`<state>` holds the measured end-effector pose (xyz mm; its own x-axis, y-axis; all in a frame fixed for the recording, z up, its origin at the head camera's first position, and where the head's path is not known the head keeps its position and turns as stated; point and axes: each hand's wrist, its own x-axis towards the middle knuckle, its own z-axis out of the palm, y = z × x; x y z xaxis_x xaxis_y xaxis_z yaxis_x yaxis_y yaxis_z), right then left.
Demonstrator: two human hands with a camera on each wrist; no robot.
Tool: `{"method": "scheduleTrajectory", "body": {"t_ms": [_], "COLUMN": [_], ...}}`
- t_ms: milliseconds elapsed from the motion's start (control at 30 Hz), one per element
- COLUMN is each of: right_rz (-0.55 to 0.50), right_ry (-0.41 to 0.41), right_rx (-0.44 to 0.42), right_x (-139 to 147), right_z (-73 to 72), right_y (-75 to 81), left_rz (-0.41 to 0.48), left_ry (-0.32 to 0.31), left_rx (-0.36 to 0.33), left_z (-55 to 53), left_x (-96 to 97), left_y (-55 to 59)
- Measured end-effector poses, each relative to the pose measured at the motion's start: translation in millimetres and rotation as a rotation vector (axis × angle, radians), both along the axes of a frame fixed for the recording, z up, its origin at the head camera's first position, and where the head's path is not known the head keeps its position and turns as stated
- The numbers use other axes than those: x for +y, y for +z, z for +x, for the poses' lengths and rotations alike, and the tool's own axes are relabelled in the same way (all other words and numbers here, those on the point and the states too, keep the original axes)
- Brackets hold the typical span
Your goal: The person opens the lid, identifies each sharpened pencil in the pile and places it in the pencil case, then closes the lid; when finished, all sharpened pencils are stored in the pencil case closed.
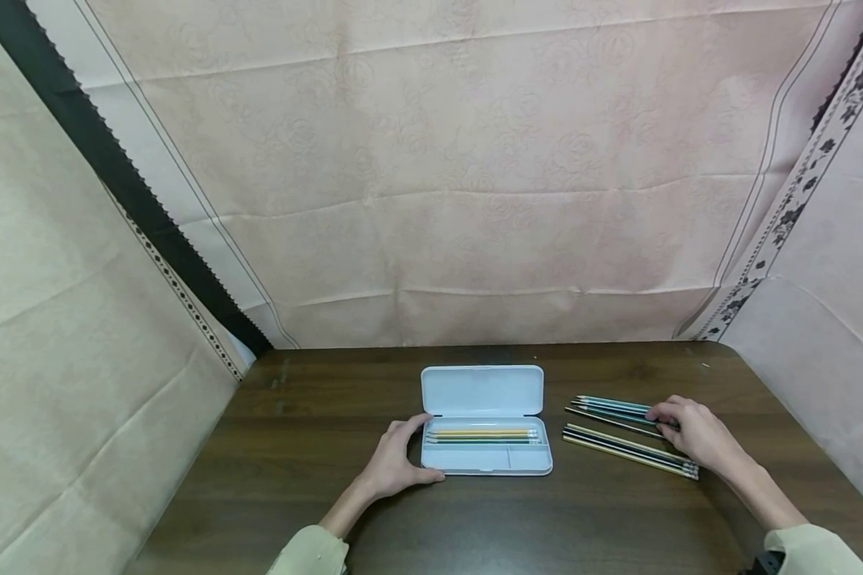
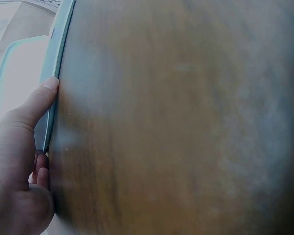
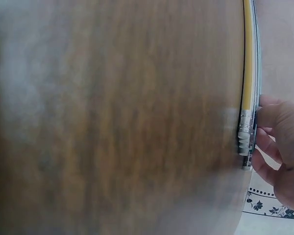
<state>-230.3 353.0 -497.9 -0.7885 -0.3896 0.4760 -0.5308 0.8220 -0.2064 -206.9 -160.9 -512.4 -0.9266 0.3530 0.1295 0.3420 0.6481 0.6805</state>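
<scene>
Your right hand [image 1: 693,435] pinches the right ends of the blue pencils [image 1: 611,406], right of the open pencil case [image 1: 467,460]; their long axis slants slightly, sharpened tips pointing left and a little away from you. The black and yellow pencils [image 1: 629,452] lie roughly parallel, nearer you. Your left hand [image 1: 395,459] grips the case's left end, thumb along its front edge

Nothing legible here

From where I stand, no lettering, brand or number can be read: not on the open case [image 1: 483,391] at five o'clock, the loose pencils [image 1: 613,405] at four, or the cloth [image 1: 475,160] at twelve
</scene>
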Motion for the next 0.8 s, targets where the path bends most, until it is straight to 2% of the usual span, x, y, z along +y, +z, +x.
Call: {"method": "scheduleTrajectory", "body": {"t_ms": [800], "right_rz": [-0.011], "right_ry": [-0.005], "right_rx": [0.006], "right_x": [-4.0], "right_z": [4.3], "right_y": [2.2], "left_rz": [-0.001], "left_ry": [0.002], "left_rx": [0.01], "left_z": [-0.9], "left_x": [-0.4], "left_y": [-2.5]}}
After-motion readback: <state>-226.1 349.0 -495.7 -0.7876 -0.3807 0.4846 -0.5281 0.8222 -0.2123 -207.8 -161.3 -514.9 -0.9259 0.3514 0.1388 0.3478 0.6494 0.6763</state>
